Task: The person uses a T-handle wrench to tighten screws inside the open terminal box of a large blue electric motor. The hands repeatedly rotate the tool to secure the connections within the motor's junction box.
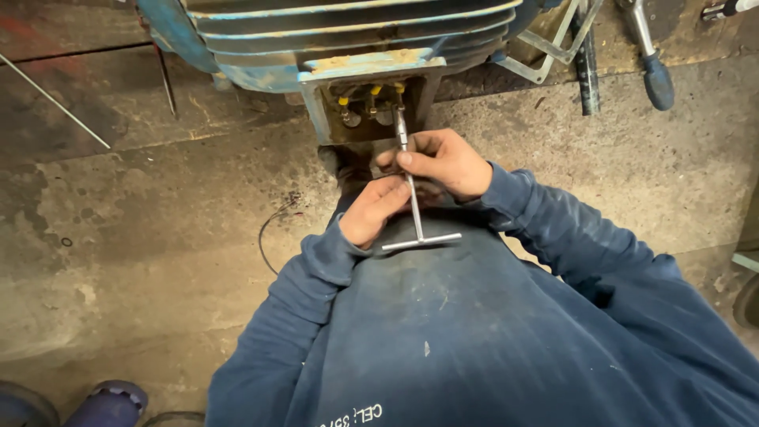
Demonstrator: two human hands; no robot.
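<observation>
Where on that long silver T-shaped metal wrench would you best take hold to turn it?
Probably the crossbar of the silver T-shaped metal wrench, from the person's near side: it sticks out both ways and lies free, while the far tip sits in the blue motor's open terminal box.

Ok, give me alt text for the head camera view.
Both hands hold a metal T-handle wrench, right hand on the shaft, left hand lower, its tip inside the open terminal box of a blue ribbed motor on a concrete floor.

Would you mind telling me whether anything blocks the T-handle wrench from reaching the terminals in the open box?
Nothing visible does: the T-handle wrench, held by both the left hand and right hand, already has its tip inside the terminal box.
</observation>
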